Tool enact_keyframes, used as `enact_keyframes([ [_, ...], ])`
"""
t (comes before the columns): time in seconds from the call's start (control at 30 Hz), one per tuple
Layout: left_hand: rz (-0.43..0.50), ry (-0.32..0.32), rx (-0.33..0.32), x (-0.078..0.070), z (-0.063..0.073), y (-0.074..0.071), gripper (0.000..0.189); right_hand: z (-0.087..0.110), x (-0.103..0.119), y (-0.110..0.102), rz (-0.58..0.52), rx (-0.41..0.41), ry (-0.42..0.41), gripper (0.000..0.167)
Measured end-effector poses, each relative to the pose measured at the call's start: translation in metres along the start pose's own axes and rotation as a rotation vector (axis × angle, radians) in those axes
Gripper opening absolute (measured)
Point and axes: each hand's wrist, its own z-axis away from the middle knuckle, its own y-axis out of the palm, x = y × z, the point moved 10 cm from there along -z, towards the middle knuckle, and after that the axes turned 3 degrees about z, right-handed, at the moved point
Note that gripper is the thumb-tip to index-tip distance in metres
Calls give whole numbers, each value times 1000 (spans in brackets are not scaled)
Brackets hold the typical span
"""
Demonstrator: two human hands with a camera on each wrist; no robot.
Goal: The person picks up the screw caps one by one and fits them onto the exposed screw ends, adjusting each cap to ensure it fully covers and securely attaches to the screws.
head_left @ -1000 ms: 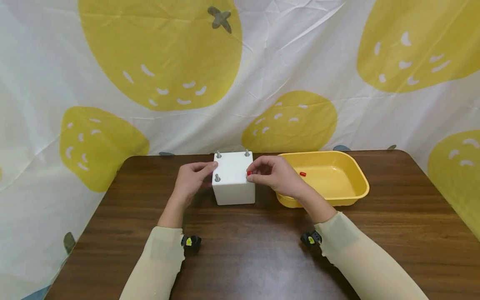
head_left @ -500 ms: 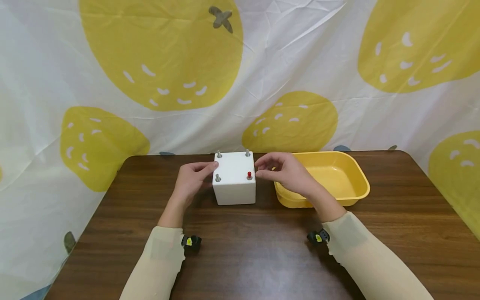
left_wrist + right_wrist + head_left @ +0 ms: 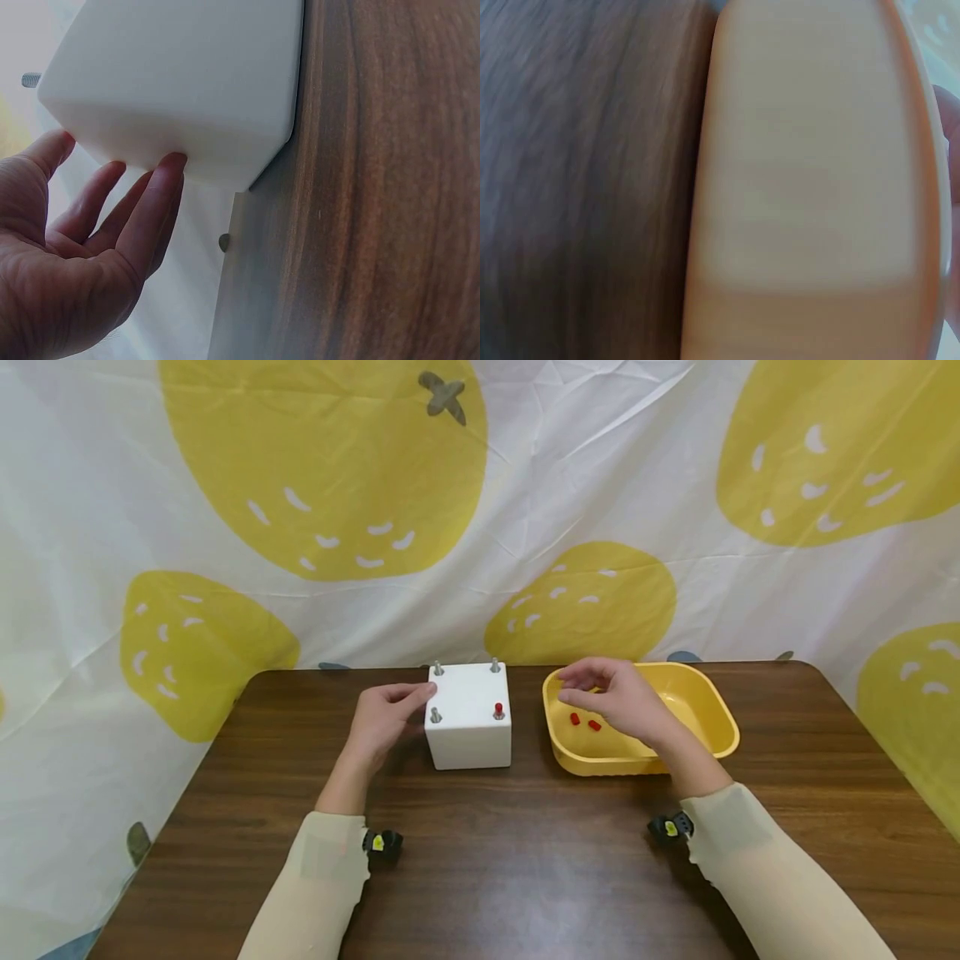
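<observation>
A white box (image 3: pixel 468 718) has metal threaded studs at its top corners. On the near right stud (image 3: pixel 498 714) sits a small red cap (image 3: pixel 498 706); the other studs are bare. My left hand (image 3: pixel 378 720) steadies the box from its left side, thumb at the top edge and fingertips against the side wall (image 3: pixel 150 139). My right hand (image 3: pixel 618 700) hovers over the yellow tray (image 3: pixel 611 766), fingers loosely bent with nothing visible between them. Two red caps lie in the tray, a left cap (image 3: pixel 574 719) and a right cap (image 3: pixel 594 725), just below that hand.
Box and tray stand near the back edge of a brown wooden table (image 3: pixel 480 860), with a narrow gap between them. Right behind the table hangs a white cloth (image 3: pixel 390 618) with yellow fruit prints. In the right wrist view the tray's blurred outer wall (image 3: pixel 810 165) fills the middle.
My right hand has let go of the red cap, leaving it on the near right stud, and has moved right over the tray. The left hand stays against the box.
</observation>
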Motion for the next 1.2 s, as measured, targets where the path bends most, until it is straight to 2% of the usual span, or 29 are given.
enact_keyframes([
  [0.23,8,0,3,0,0,0,47,5,-18,-13,77,-20,27,36],
  [0.53,3,0,8,-2,1,1,50,10,-33,-20,107,9,71,39],
  [0.87,-2,-1,5,-2,1,0,48,10,-43,-16,115,58,82,32],
  [1.1,-2,0,5,-3,2,1,49,12,-52,-11,147,119,162,36],
  [1.2,-1,-2,5,-2,1,1,49,12,-56,-9,161,134,169,35],
])
